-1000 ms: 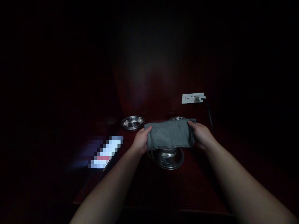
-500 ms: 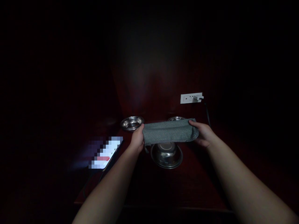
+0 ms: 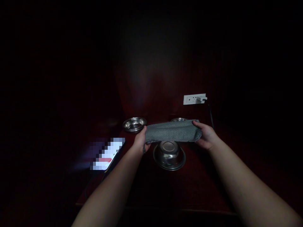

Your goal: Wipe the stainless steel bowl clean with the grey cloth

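Note:
A folded grey-green cloth (image 3: 172, 131) is stretched level between my two hands. My left hand (image 3: 141, 140) is closed on its left end, thumb on top. At the right end my right hand (image 3: 207, 135) grips it, the thumb over the upper corner and the other fingers partly hidden behind. Just below the cloth a steel bowl (image 3: 169, 159) lies upside down on the dark red table (image 3: 184, 195). Whether the cloth touches the bowl's base cannot be made out.
Steel bowls (image 3: 134, 125) stand, seemingly stacked, at the back left. Another steel dish (image 3: 179, 119) is mostly hidden behind the cloth. A lit phone (image 3: 110, 154) lies on the left. On the back wall is a socket (image 3: 194, 99) with a plugged-in charger and a cable (image 3: 211, 116).
The cloth's lower edge has risen slightly, so more of the upturned bowl's base shows. Both hands keep their hold and have barely moved.

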Action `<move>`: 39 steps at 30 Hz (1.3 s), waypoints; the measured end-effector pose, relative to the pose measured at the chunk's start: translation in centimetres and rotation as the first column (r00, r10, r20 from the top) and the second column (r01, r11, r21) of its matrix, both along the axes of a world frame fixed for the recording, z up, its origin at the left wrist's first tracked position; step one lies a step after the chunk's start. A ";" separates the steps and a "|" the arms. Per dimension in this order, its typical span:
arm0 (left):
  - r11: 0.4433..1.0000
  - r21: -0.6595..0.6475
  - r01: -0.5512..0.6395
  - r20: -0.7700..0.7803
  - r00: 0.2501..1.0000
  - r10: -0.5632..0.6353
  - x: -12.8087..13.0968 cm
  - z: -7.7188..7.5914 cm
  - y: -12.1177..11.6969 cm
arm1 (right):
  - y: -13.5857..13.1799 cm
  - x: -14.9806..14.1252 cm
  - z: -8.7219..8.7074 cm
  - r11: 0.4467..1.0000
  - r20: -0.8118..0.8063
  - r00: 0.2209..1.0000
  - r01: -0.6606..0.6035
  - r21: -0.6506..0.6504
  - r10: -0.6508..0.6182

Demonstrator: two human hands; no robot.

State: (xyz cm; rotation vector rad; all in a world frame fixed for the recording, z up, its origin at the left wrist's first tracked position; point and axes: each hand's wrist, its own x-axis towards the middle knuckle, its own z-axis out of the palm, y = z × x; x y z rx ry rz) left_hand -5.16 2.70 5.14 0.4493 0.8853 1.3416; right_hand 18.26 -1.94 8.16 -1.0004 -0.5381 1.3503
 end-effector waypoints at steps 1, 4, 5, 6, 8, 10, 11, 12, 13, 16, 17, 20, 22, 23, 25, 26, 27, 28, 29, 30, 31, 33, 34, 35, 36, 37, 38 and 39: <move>1.000 -0.005 0.025 -0.004 1.000 -0.025 0.1 0.1 -0.1 | 0.0 -0.2 0.0 1.000 0.011 1.000 0.011 -0.002 -0.011; 0.987 0.027 0.161 0.003 0.987 -0.161 0.4 0.7 -0.8 | -0.1 -0.8 0.0 0.998 0.069 0.996 0.054 0.012 -0.055; 0.978 0.050 0.203 0.004 0.979 -0.203 0.5 0.9 -1.1 | -0.2 -1.0 -0.1 0.998 0.101 0.993 0.065 0.020 -0.067; 0.972 0.074 0.222 0.002 0.975 -0.223 0.7 1.0 -1.5 | -0.2 -1.3 -0.2 0.997 0.136 0.988 0.071 0.031 -0.075; 0.967 0.151 0.204 0.002 0.978 -0.207 1.3 1.1 -2.2 | -0.4 -1.8 -0.6 0.996 0.211 0.975 0.063 0.065 -0.076; 0.936 0.317 0.154 -0.048 0.988 -0.147 1.8 1.0 -2.9 | -0.5 -2.3 -1.0 0.993 0.297 0.952 0.046 0.108 -0.077; 0.913 0.371 0.170 -0.085 0.985 -0.149 2.1 0.8 -3.2 | -0.7 -2.6 -1.1 0.991 0.361 0.928 0.052 0.125 -0.094; 0.890 0.405 0.208 -0.126 0.977 -0.171 2.4 0.7 -3.6 | -0.8 -2.9 -1.2 0.988 0.433 0.894 0.059 0.142 -0.115; 0.871 0.420 0.256 -0.174 0.964 -0.200 2.6 0.6 -3.9 | -1.1 -3.1 -1.3 0.984 0.504 0.854 0.050 0.171 -0.131; 0.826 0.424 0.373 -0.304 0.917 -0.258 3.0 0.4 -5.0 | -2.0 -3.9 -1.0 0.962 0.653 0.742 -0.042 0.269 -0.150; 0.814 0.420 0.401 -0.332 0.903 -0.274 3.0 0.5 -5.3 | -2.4 -4.2 -0.9 0.953 0.687 0.712 -0.084 0.290 -0.146; 0.791 0.420 0.444 -0.382 0.878 -0.290 3.2 0.6 -6.0 | -3.3 -5.0 -0.8 0.927 0.755 0.648 -0.216 0.306 -0.099; 0.791 0.423 0.442 -0.403 0.874 -0.273 3.3 0.7 -6.2 | -3.6 -5.3 -1.0 0.909 0.781 0.616 -0.265 0.322 -0.097; 0.794 0.426 0.434 -0.407 0.876 -0.260 3.3 0.7 -6.2 | -3.6 -5.5 -1.1 0.899 0.791 0.602 -0.280 0.336 -0.108; 0.801 0.434 0.413 -0.403 0.884 -0.237 3.3 0.7 -6.1 | -3.6 -5.7 -1.4 0.878 0.807 0.573 -0.300 0.373 -0.147; 0.805 0.436 0.402 -0.399 0.888 -0.228 3.4 0.7 -6.1 | -3.5 -5.7 -1.5 0.866 0.812 0.558 -0.309 0.393 -0.170; 0.809 0.437 0.393 -0.398 0.891 -0.218 3.4 0.7 -6.2 | -3.5 -5.7 -1.5 0.853 0.818 0.542 -0.319 0.413 -0.194; 0.814 0.437 0.382 -0.399 0.894 -0.205 3.4 0.8 -6.2 | -3.4 -5.8 -1.6 0.840 0.824 0.525 -0.331 0.430 -0.215; 0.821 0.438 0.368 -0.402 0.896 -0.187 3.4 0.8 -6.2 | -3.4 -5.8 -1.5 0.827 0.831 0.504 -0.344 0.444 -0.236; 0.827 0.440 0.350 -0.405 0.899 -0.165 3.5 0.9 -6.3 | -3.5 -5.8 -1.5 0.816 0.838 0.479 -0.355 0.457 -0.260; 0.834 0.442 0.330 -0.408 0.902 -0.141 3.5 1.0 -6.3 | -3.5 -5.8 -1.4 0.806 0.843 0.453 -0.360 0.471 -0.290; 0.849 0.441 0.291 -0.417 0.904 -0.094 3.6 1.0 -6.3 | -3.7 -5.7 -1.3 0.791 0.845 0.405 -0.357 0.498 -0.349; 0.855 0.439 0.277 -0.420 0.904 -0.078 3.6 1.0 -6.2 | -3.8 -5.6 -1.3 0.786 0.847 0.387 -0.361 0.502 -0.364; 0.857 0.438 0.270 -0.419 0.905 -0.071 3.6 0.9 -6.1 | -3.8 -5.5 -1.3 0.779 0.851 0.375 -0.375 0.502 -0.368; 0.856 0.442 0.268 -0.412 0.908 -0.072 3.6 0.8 -6.0 | -3.9 -5.5 -1.3 0.767 0.856 0.368 -0.403 0.499 -0.363; 0.851 0.452 0.269 -0.395 0.915 -0.079 3.6 0.6 -5.9 | -3.9 -5.4 -1.3 0.749 0.860 0.365 -0.439 0.496 -0.356; 0.841 0.466 0.274 -0.370 0.924 -0.096 3.5 0.5 -5.9 | -3.9 -5.3 -1.3 0.725 0.863 0.361 -0.478 0.496 -0.353; 0.829 0.484 0.282 -0.338 0.933 -0.120 3.5 0.4 -5.9 | -3.9 -5.3 -1.4 0.698 0.863 0.357 -0.512 0.501 -0.357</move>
